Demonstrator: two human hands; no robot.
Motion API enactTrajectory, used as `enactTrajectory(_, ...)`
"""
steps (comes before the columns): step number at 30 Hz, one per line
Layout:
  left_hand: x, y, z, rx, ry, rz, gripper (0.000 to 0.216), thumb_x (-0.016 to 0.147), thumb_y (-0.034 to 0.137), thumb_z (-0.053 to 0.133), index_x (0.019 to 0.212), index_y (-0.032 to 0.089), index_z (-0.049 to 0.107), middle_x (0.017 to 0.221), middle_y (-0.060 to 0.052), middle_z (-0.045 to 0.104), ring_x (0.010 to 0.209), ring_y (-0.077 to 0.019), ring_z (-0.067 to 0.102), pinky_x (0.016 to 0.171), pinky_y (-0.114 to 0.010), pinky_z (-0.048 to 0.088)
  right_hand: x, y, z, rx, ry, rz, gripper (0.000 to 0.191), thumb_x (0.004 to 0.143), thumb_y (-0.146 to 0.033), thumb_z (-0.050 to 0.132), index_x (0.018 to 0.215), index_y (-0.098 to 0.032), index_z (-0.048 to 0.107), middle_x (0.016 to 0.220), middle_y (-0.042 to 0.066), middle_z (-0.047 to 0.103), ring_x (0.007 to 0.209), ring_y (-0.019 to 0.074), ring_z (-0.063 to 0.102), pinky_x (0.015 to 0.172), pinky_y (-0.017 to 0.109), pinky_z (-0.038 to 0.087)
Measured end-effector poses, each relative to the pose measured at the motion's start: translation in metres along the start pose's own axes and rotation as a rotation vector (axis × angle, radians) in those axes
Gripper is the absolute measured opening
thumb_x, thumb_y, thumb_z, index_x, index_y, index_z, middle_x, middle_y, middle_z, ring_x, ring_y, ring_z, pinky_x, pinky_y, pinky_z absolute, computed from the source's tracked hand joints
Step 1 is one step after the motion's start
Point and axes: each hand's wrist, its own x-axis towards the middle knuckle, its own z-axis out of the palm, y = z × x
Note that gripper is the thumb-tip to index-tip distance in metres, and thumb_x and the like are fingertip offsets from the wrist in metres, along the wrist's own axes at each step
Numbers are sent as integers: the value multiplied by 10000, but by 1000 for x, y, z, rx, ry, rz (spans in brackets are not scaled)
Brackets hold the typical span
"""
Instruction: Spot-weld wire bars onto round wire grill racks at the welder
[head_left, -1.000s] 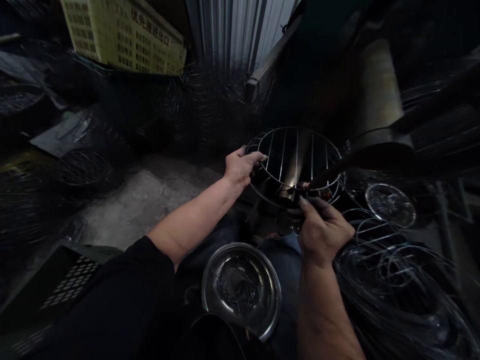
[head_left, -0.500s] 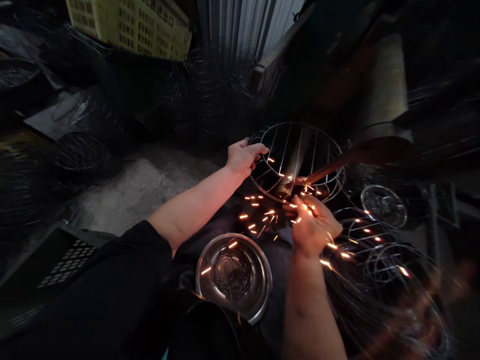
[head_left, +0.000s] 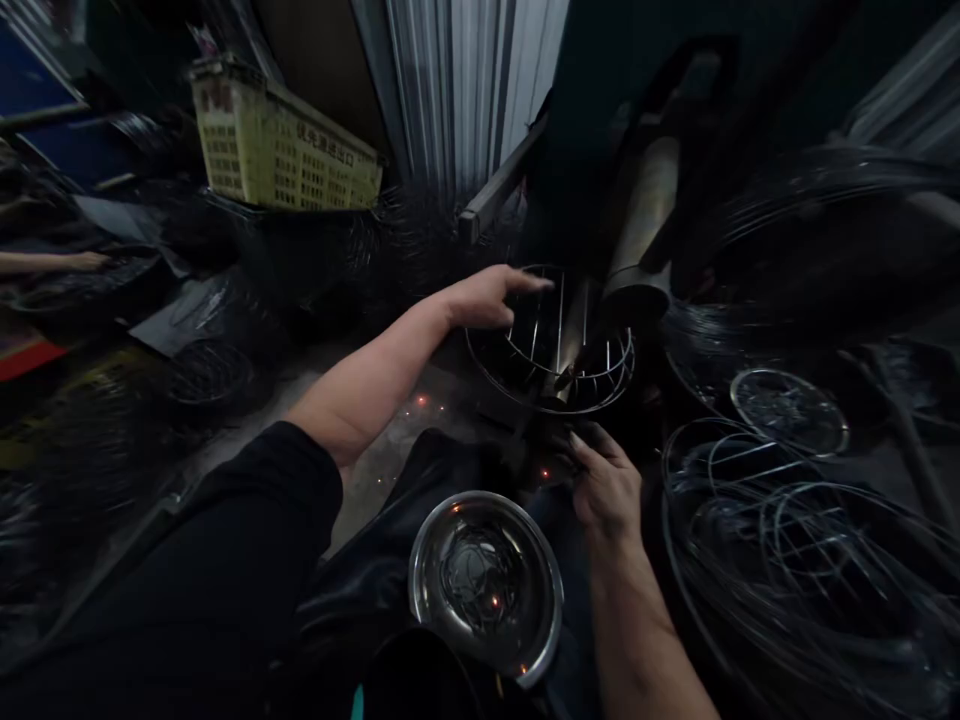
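Note:
A round wire basket (head_left: pixel 534 345) sits around a metal bar (head_left: pixel 574 340) in front of me, beneath a thick welding-machine-like cylinder (head_left: pixel 646 225). My left hand (head_left: pixel 487 298) is over the basket's left rim, index finger stretched across it and thumb apart below; the fingertips are blurred. Just under the near rim, my right hand (head_left: pixel 611 485) has its thumb and fingers pinched together. What they hold, if anything, is lost in the dark. Close to my lap a shiny metal bowl (head_left: pixel 424 560) contains small bent metal pieces (head_left: pixel 480 575).
To the right lies a large heap of wire rings (head_left: pixel 817 550), with a round wire grid (head_left: pixel 787 410) behind it. A yellow crate (head_left: pixel 300 160) stands at back left. Another person's forearm (head_left: pixel 52 262) reaches in at far left. A few glowing sparks (head_left: pixel 421 400) remain near the floor.
The spray of sparks has mostly died away. The copper-coloured rod has come away from the basket's near rim. My right hand is lower, apart from the rim; my left index finger reaches further over the basket.

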Motion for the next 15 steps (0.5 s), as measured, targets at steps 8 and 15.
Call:
enactTrajectory(8,-2,-6,21,-20,-52,-285,663,576,-64,580,1205,110,694,1151,-63,725,1122,-232,653,1073,-329,455,11,-9,-3,189,-8,81,412,452,-205,890,805,-165,682,770,36,729,651,165,688,549,245,556)
enactTrajectory(15,-5,-9,33,-131,191,-249,655,571,-75,512,1159,127,717,1204,-42,704,1207,-228,613,1126,-364,412,15,-3,-5,132,-8,66,355,564,-221,899,805,-177,642,688,-19,674,583,131,655,480,201,498)
